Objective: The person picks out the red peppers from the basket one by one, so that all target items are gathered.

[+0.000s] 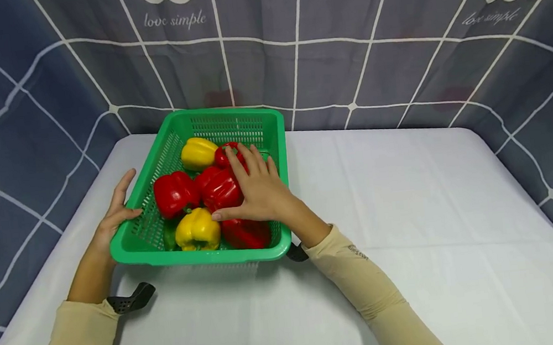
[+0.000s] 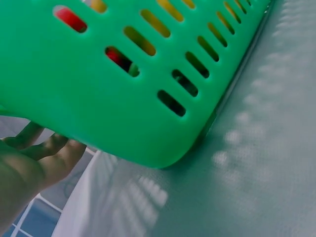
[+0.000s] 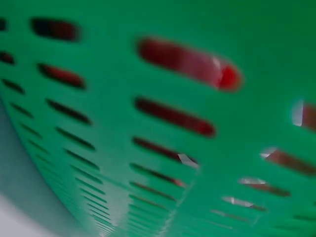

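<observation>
A green plastic basket (image 1: 204,255) holds red and yellow bell peppers. My left hand (image 1: 113,219) grips its left rim, thumb over the edge; in the left wrist view, the fingers (image 2: 61,155) reach below the rim outside the wall. Over the basket's right half, my right hand (image 1: 261,193) spreads its fingers across red peppers (image 1: 220,190), thumb beside the front yellow pepper (image 1: 197,230). Another red pepper (image 1: 176,194) lies at left, a second yellow one (image 1: 198,154) farther back, and a green piece (image 1: 169,237) shows at front left. The basket wall (image 3: 113,148) hides the right hand in the right wrist view.
The basket stands on the left part of a table with a white cloth (image 1: 409,198). A grey checked curtain (image 1: 267,79) hangs behind and along both sides. Dark wrist mounts (image 1: 132,298) stick out near both sleeves.
</observation>
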A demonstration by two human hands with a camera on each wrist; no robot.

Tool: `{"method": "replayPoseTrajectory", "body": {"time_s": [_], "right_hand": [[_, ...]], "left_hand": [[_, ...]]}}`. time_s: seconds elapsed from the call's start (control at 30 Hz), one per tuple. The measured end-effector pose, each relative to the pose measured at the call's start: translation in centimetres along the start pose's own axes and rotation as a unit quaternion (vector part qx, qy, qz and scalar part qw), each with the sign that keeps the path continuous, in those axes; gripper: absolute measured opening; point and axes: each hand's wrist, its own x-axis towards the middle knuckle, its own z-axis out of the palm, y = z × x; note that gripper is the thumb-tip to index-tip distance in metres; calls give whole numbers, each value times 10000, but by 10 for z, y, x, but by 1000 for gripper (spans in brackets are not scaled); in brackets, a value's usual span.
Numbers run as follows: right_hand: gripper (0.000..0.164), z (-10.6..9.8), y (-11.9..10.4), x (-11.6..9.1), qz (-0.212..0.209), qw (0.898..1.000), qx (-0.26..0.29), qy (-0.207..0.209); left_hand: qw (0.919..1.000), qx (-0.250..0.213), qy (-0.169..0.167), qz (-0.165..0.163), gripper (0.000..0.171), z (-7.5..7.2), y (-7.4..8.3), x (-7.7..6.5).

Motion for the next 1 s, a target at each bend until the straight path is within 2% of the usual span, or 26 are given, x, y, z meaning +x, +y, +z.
{"method": "replayPoseTrajectory", "body": {"time_s": [0.13, 0.4, 0.57, 0.73, 0.8, 0.9, 1.0], "right_hand": [[116, 6, -2, 0, 139, 9990, -417, 57], [112, 10, -8, 8, 171, 9975, -569, -386], [110, 10, -8, 7, 167, 9939, -1027, -359], [110, 9, -8, 6, 112, 9929, -1165, -214], [109, 9, -8, 5, 75, 9928, -1184, -184], [107, 9, -6, 4, 28, 9923, -1228, -175], [104, 11, -7, 3, -27, 9923, -1229, -155]], "left_hand": [[9996, -217, -173, 88, 73, -1, -1, 1], [9997, 245, -68, 12, 71, -5, -2, -4], [9987, -162, -403, 282, 74, -7, -5, 1], [9961, -321, -682, 451, 76, -7, -4, 4], [9973, -152, -614, 380, 76, -6, -4, 2], [9971, -181, -645, 359, 75, -5, -6, 1], [9981, -136, -524, 289, 75, -5, -6, -2]]}}
